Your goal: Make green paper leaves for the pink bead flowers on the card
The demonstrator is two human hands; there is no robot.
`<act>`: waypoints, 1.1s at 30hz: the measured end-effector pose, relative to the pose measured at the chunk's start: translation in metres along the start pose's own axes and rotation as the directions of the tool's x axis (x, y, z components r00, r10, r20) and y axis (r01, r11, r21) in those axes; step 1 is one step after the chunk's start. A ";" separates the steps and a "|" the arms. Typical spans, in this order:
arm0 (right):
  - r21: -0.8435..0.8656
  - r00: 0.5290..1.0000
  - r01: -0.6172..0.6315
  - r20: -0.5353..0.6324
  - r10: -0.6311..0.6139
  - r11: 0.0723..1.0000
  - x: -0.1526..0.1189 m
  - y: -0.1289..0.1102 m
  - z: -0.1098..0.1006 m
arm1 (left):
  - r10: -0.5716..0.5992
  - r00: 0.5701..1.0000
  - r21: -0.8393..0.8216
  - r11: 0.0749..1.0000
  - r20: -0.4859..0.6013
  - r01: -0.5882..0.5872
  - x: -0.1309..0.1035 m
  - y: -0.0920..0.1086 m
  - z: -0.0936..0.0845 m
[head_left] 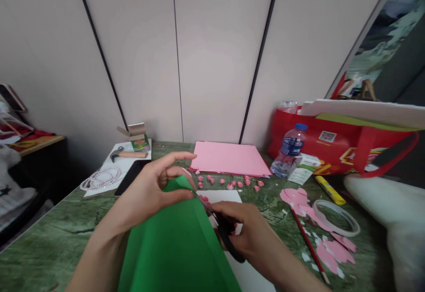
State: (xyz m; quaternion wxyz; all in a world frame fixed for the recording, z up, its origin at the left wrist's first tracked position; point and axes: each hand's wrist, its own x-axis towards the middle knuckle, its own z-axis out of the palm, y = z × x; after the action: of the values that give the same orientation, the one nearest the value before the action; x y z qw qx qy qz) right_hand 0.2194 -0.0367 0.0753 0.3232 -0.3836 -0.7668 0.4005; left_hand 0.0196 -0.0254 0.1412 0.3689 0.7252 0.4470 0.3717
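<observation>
Green paper is occupying the near middle, over the surface; the left hand's fingers are pinching its far end, seemingly keeping it steady for scissors that the right hand's fingers are gripping.

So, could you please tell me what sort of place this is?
Probably a craft spot at a table by a panelled wall: scissors meet a green sheet, pink paper lies behind, and pink cut-outs lie near what looks like a roll of tape.

Head view, looking forward and down, close above tabletop, facing wall.
</observation>
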 end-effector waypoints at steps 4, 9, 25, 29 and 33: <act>-0.090 1.000 0.005 -0.009 -0.006 0.996 -0.001 0.002 0.001 | 0.002 1.000 0.050 0.999 0.030 -0.004 0.002 0.000 0.000; -0.325 0.983 0.040 -0.155 -0.094 0.945 -0.003 0.006 -0.004 | -0.013 1.000 0.066 0.998 0.000 0.013 0.004 -0.001 0.001; -0.650 0.866 0.158 -0.271 -0.420 0.744 0.001 0.018 -0.013 | 0.037 0.997 0.198 0.979 0.070 -0.050 0.004 0.000 0.008; -0.625 0.874 0.140 -0.287 -0.392 0.768 -0.001 0.016 -0.015 | 0.074 0.995 0.192 0.978 0.065 -0.085 0.008 -0.003 0.010; -0.564 0.897 0.116 -0.294 -0.330 0.818 -0.003 0.012 -0.012 | 0.105 0.994 0.229 0.967 0.027 -0.108 0.011 -0.003 0.019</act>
State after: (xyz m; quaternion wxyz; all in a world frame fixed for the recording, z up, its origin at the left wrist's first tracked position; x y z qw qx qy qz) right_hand 0.2340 -0.0305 0.0702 0.3911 -0.4333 -0.8105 0.0486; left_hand 0.0384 -0.0179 0.1329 0.2653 0.7886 0.4448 0.3314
